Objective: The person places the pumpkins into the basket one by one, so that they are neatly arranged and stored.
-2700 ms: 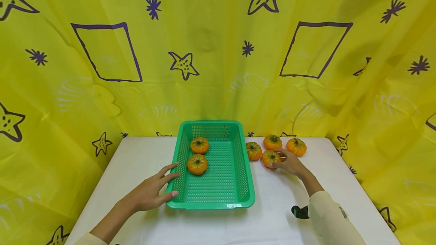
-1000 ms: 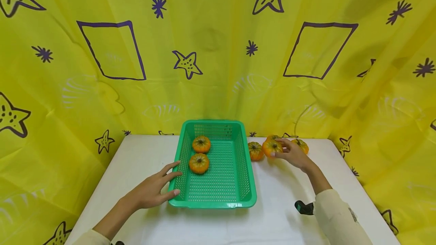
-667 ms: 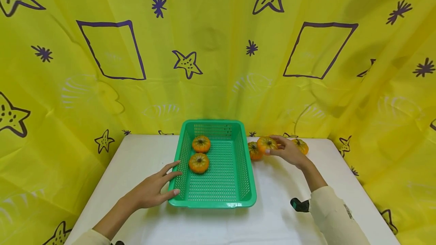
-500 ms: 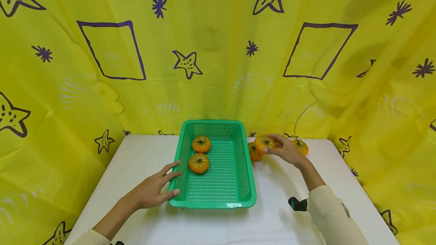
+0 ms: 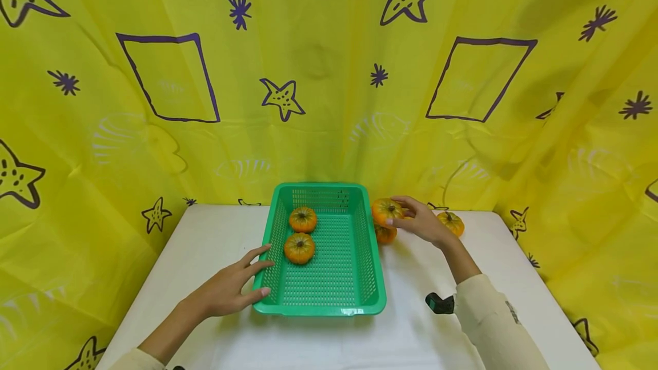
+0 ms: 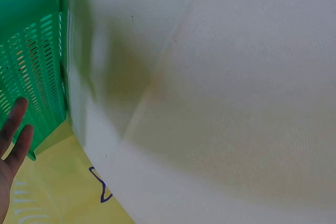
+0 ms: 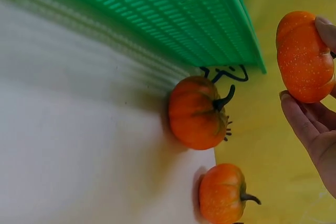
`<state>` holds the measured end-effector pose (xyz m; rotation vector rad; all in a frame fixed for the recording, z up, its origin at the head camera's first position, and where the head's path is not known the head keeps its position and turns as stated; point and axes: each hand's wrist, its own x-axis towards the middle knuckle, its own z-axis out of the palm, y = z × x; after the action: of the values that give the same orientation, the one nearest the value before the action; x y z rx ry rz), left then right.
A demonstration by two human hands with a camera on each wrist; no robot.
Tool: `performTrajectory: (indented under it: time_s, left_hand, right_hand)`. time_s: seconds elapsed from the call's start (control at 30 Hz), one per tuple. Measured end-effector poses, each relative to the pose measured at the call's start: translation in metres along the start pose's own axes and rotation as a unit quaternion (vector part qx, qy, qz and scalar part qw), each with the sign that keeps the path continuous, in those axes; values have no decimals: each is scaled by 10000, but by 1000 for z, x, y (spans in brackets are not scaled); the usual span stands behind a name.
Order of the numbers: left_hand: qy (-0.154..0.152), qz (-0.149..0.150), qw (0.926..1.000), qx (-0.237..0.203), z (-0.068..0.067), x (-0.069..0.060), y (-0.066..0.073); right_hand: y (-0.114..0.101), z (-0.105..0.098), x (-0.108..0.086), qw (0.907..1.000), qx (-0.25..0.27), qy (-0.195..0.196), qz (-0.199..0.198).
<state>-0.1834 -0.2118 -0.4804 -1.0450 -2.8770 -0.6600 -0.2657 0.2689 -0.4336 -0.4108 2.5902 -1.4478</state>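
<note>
My right hand (image 5: 418, 222) grips a small orange pumpkin (image 5: 386, 211) between thumb and fingers. It is raised beside the right rim of the green plastic basket (image 5: 371, 300). In the right wrist view the held pumpkin (image 7: 302, 59) is off the table, with fingers under it and the thumb on top. My left hand (image 5: 226, 290) lies at the basket's left rim, fingers spread and fairly straight; in the left wrist view fingertips (image 6: 20, 111) show against the basket's side. Two pumpkins, a rear one (image 5: 303, 220) and a front one (image 5: 299, 249), sit inside along the left.
On the white table (image 5: 411, 324), a pumpkin (image 5: 385, 235) sits against the basket's right side, partly under the held one. Another pumpkin (image 5: 450, 224) stands farther right, behind my wrist. A yellow patterned curtain (image 5: 329, 147) rises behind and at both sides.
My right hand took hold of the front pumpkin of the right group, lifted it and carried it left towards the basket's rim. The left hand and basket stay in place.
</note>
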Motion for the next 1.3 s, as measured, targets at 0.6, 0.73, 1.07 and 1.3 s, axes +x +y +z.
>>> performTrajectory:
  time_s: [0.6,0.73,1.07,1.3]
  left_hand:
    - [10,51,10000,53,1,1,-1]
    - [-6,36,10000,55,1,1,-1]
    - [28,74,9999,73,1,1,-1]
    - [-18,48,10000,45,1,1,-1]
  right_hand:
    - [-22,28,27,9988,275,-272,-297]
    - [-26,35,32,9986,234,-363,-297]
    - [-34,48,45,9977,165,-581,-297]
    - [-39,60,55,9972,177,-696,-223]
